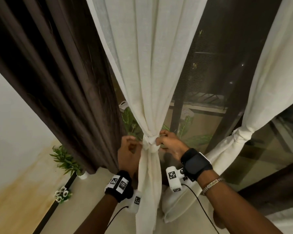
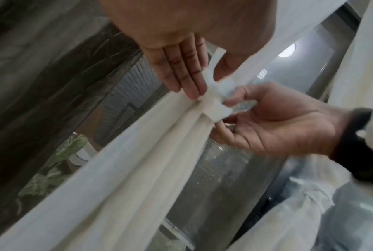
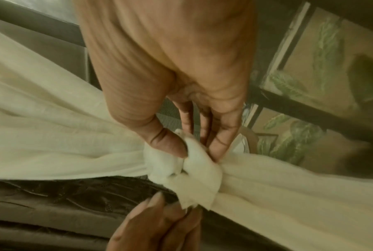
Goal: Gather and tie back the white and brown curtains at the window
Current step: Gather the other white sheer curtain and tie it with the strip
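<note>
Cinched at mid-window: sheer white pleated curtain (image 1: 147,81), bundled under a knotted white cloth tie band (image 1: 150,145). Pinching that knot with the right hand (image 1: 171,144), thumb against fingers. At the band's loose tail, left hand (image 1: 128,152), gripping or only touching, cannot tell. Just left, hanging loose, dark brown heavy curtain (image 1: 57,73), edge close by that hand. Rightward, an open stretch of dark window glass (image 1: 210,73), then a second tied white curtain (image 1: 264,98), well apart.

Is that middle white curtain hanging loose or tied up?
Tied. The white curtain is bunched into a narrow waist by a knot, which the right hand pinches.
</note>
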